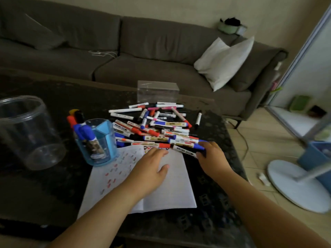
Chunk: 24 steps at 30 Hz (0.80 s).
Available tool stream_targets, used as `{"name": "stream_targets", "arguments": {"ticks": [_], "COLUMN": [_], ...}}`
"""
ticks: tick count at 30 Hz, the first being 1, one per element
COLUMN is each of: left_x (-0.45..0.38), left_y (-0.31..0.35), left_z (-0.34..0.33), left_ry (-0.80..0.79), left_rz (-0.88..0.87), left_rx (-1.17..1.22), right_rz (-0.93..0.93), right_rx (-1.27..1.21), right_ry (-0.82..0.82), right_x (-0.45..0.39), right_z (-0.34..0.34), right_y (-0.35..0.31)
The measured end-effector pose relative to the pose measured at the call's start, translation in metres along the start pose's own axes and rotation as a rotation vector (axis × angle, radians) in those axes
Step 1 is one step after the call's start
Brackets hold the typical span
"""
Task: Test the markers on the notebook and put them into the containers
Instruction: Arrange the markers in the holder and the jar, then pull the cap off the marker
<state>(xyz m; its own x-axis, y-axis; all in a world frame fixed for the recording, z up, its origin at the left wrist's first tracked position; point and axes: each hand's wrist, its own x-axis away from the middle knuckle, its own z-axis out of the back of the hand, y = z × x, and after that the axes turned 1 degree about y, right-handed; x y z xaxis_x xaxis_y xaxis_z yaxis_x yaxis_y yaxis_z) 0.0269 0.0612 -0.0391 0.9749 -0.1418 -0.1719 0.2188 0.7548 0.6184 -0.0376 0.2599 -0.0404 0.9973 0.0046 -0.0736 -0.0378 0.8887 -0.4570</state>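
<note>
Meanwhile our left hand (pixel 152 164) lay flat, steadying the notebook (pixel 172 190); our right hand (pixel 209 153) pinched a blue-capped marker (pixel 188 151) at the pile's (pixel 155 124) five o'clock edge.

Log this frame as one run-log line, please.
phase: picking next marker | right hand: grips blue-capped marker at pile edge | left hand: flat on notebook | blue holder: holds several markers

The jar (pixel 26 131) is cut off by the left edge. The right hand (pixel 211 156) covers the end of a marker (pixel 188 150); grip possibly closed. Marker labels are too blurred to read. The left hand (pixel 150 169) hides part of the notebook (pixel 172 185).
</note>
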Motion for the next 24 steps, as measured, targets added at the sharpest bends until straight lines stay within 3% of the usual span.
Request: {"name": "stream_targets", "arguments": {"ticks": [13, 20, 24], "left_x": [-0.016, -0.01, -0.006], "left_y": [0.002, -0.004, -0.001], "left_z": [-0.027, -0.026, -0.021], "left_ry": [-0.052, -0.047, -0.022], "left_rz": [0.012, 0.041, 0.045], "left_rx": [0.022, 0.051, 0.08], "right_rz": [-0.075, 0.003, 0.077], "right_rx": [0.174, 0.255, 0.086], "right_ry": [-0.157, -0.1, 0.015], "right_x": [-0.06, -0.057, -0.046], "right_z": [-0.013, -0.011, 0.006], "right_y": [0.028, 0.027, 0.022]}}
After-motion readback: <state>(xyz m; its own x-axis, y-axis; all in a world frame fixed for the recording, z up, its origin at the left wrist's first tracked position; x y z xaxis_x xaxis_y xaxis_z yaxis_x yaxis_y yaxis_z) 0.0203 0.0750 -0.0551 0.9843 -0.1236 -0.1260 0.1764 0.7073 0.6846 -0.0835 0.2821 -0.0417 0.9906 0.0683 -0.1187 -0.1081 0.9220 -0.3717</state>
